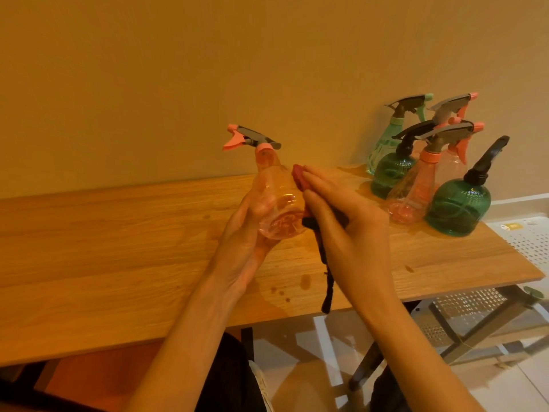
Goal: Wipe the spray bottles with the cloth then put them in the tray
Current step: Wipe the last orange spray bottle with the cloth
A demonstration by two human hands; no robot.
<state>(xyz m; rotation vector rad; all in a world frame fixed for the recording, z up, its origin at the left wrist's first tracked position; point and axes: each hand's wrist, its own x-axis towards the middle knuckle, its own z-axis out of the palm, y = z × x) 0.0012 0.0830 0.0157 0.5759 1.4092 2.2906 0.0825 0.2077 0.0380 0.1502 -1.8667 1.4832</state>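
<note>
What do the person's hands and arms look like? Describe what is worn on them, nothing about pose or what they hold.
Both arms are bare from wrist to the bottom of the picture: no sleeves show. The left hand and the right hand wear no gloves, and no rings, watch or bracelet can be seen on either. Nails look short and unpainted where they show.

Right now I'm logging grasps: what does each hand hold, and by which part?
Left hand grips the pink bottle round its lower body. Right hand presses the cloth against the bottle's side with straight fingers.
</note>
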